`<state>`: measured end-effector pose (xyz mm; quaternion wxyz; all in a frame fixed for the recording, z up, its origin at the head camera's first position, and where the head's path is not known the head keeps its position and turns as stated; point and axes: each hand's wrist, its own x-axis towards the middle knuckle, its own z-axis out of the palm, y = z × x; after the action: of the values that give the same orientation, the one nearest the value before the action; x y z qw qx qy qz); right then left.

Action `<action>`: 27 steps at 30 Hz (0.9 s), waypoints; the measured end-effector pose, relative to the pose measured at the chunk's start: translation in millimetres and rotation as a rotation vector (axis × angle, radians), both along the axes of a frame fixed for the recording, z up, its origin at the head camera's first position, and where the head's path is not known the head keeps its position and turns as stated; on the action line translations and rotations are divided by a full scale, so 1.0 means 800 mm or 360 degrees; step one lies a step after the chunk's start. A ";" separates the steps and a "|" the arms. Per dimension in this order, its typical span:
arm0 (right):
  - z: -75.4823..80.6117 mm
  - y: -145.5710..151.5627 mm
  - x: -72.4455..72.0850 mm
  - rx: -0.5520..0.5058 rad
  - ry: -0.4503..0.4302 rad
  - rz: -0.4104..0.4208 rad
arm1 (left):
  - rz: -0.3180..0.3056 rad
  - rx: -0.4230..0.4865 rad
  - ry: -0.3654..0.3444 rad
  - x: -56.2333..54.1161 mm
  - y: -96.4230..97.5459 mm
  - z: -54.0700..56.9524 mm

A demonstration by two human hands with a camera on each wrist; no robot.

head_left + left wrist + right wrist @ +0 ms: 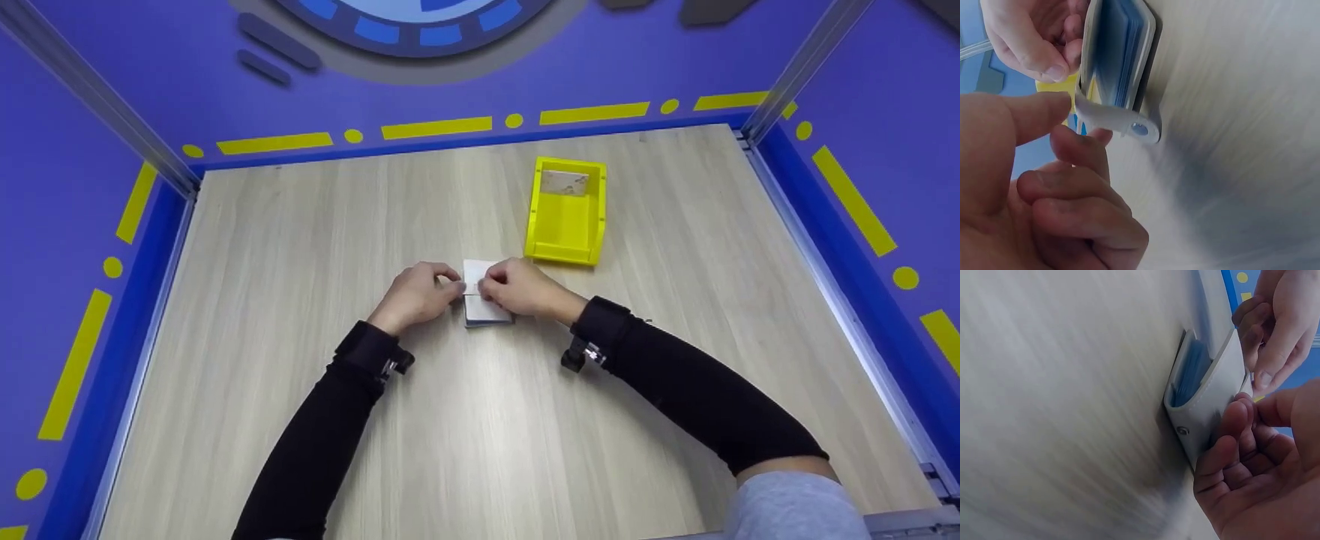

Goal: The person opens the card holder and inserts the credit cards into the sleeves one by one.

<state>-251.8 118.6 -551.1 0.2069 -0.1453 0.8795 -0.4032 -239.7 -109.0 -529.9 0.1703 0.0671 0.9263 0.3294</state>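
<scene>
A small white card holder with a stitched cover lies mid-table. In the left wrist view, the card holder stands partly open at its edge, showing blue clear sleeves. Its short strap with a metal snap sticks out toward my left hand. There my left thumb and forefinger pinch at the strap from either side. My right hand pinches the cover from the other side, fingertips bent together. A snap stud shows on the holder's face in the right wrist view.
A yellow bin stands behind and right of my hands, with a pale patterned card leaning inside its back end. Blue-purple walls border the wooden table at the back and sides.
</scene>
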 end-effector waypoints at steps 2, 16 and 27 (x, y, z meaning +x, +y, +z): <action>-0.001 0.004 0.001 0.0004 0.0009 0.0000 | -0.0007 -0.0010 0.0026 0.000 0.001 -0.002; 0.005 0.014 0.007 0.0416 0.0168 -0.0209 | 0.0027 -0.0184 0.0095 0.001 0.003 -0.013; 0.002 0.010 0.002 0.0029 -0.0125 -0.0276 | 0.0027 -0.0177 0.0085 0.004 0.003 -0.014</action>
<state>-250.6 126.6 -549.2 0.2070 -0.0508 0.8836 -0.4169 -236.8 -106.8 -541.4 0.1463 0.0584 0.9479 0.2770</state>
